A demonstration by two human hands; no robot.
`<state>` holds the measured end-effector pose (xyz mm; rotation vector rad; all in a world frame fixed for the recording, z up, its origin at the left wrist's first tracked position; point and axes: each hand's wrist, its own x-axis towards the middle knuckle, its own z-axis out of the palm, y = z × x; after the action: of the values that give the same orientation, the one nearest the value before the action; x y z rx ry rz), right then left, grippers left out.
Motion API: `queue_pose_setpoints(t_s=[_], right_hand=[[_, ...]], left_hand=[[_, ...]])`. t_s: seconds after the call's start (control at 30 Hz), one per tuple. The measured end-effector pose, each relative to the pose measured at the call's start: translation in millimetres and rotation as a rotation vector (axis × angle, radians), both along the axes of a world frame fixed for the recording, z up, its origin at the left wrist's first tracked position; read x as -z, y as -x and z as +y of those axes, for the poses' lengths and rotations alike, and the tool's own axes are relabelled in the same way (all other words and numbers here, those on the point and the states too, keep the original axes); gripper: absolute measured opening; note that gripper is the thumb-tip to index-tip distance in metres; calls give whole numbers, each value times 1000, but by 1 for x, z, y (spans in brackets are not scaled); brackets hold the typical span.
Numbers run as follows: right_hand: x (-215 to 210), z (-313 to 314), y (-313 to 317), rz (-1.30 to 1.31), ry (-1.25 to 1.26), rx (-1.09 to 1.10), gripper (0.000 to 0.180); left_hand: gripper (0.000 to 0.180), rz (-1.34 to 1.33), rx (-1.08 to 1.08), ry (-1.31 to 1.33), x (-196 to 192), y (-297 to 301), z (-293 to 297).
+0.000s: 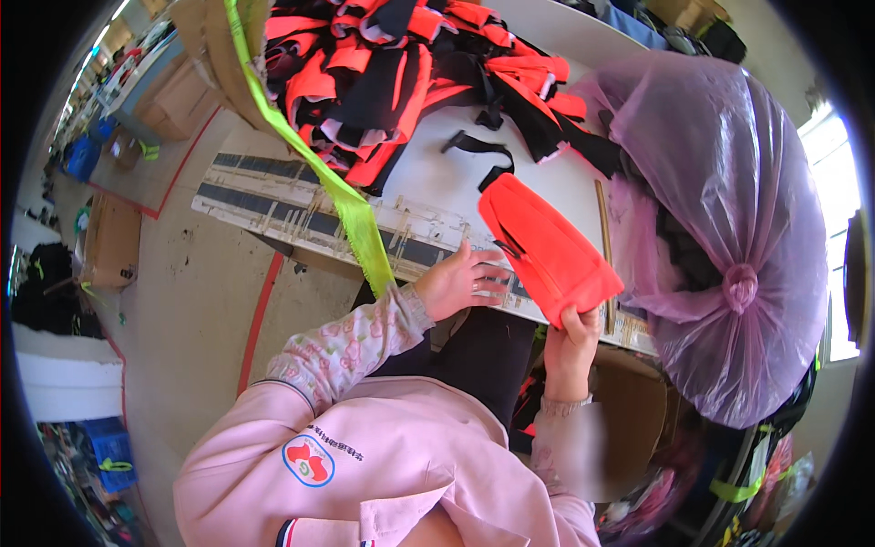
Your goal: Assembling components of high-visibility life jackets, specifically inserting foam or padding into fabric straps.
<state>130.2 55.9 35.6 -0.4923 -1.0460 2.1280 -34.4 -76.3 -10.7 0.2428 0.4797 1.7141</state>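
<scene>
My pink jacket (392, 456) fills the view nearest the lens, both sleeves running up toward the table (437, 178). R hand (572, 339) has its grip closed on the near, lower corner of the orange fabric pouch (547, 251), pinching it from below. L hand (460, 278) lies w/ fingers spread, tips touching the pouch's left side by the black zipper; looks like a loose steadying touch, not a clamp, though I can't tell how firmly it presses.

The pouch lies at the table's near edge, partly past it. Long axis runs diagonal: far end points up-left toward the pile, near end down-right into my R hand. So pouch sits just right of L hand and directly above R hand; R is the one carrying it.

Relative to the pouch: a heap of orange and black fabric pieces (401, 73) beyond it, well apart; loose black strap (478, 146) between pouch and heap; big purple plastic bag (720, 228), knotted, just right of it, nearly touching; neon yellow-green strap (337, 191) off to the left, hanging over the table edge. A thin wooden stick (603, 237) lies just behind the pouch's right side. The bag crowds the right side most.
</scene>
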Motion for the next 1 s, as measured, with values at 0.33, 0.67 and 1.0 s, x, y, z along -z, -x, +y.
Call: queue_pose_setpoints(t_s=[0.33, 0.67, 1.0], right_hand=[[52, 31, -26, -928, -1027, 193, 12], [71, 137, -40, -1659, -1554, 130, 25], [24, 49, -121, -897, -591, -63, 19]], left_hand=[[34, 0, -366, -33, -49, 8, 34], [28, 113, -366, 150, -53, 11, 44], [23, -105, -535, -41, -58, 97, 51]])
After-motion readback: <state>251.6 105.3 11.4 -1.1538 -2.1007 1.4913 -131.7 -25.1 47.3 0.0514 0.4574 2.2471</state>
